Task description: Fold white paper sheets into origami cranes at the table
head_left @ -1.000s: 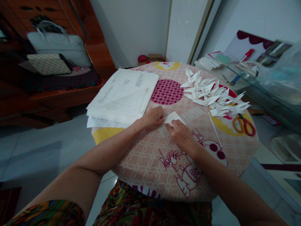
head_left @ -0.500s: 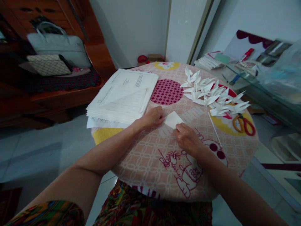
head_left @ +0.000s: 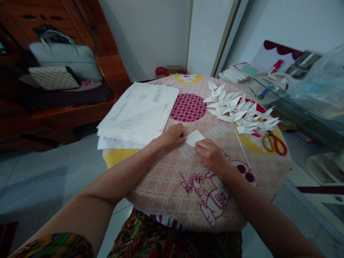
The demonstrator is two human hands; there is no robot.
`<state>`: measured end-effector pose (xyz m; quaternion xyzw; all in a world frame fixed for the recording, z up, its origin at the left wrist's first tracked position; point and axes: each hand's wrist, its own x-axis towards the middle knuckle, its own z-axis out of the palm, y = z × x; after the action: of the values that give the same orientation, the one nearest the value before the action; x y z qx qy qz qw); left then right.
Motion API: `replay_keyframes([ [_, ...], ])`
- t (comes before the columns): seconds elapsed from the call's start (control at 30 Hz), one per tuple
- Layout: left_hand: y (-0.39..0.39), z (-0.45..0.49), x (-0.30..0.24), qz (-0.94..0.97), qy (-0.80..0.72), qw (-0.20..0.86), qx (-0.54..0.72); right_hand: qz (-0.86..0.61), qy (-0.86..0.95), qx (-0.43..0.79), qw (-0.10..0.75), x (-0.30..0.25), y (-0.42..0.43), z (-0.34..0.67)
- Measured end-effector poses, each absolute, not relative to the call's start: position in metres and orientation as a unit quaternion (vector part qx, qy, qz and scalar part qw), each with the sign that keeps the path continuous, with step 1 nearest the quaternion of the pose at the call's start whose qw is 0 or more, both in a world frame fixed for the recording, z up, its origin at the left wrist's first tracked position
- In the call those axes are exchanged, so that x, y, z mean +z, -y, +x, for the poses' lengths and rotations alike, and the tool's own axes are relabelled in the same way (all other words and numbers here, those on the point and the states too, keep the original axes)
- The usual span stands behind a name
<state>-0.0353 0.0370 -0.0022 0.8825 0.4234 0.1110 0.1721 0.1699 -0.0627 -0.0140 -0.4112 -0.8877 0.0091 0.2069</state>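
A small white piece of folded paper lies on the patterned tablecloth, between my two hands. My left hand is closed at its left corner, fingers curled in a pinch. From the right, my right hand has its fingers over the paper's near right edge, thumb and fingers pressed together on it. Both fingertips are partly hidden by the knuckles. Beyond my right hand sits a cluster of white folded paper cranes.
A stack of printed sheets lies at the table's left. Scissors with orange and red handles and a thin white stick are on the right. A glass shelf holds clutter; a wooden bench carries bags.
The whole view has shifted slightly. My right hand's fingers have flattened and stretched further over the paper's edge, while my left hand stays at the left corner.
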Motion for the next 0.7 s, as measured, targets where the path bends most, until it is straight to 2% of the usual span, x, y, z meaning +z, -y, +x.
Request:
replay_keyframes([
  [0.13, -0.035, -0.035, 0.001, 0.866, -0.441, 0.204, 0.115, -0.414, 0.891, 0.01, 0.184, -0.02, 0.062, 0.171],
  [0.43, -0.035, -0.031, 0.006, 0.852, -0.46, 0.222, 0.115, -0.412, 0.888, 0.015, 0.206, -0.021, 0.063, 0.172],
  [0.7, -0.047, -0.044, 0.001, 0.834, -0.411, 0.334, 0.154, -0.411, 0.888, 0.014, 0.204, -0.022, 0.063, 0.173],
])
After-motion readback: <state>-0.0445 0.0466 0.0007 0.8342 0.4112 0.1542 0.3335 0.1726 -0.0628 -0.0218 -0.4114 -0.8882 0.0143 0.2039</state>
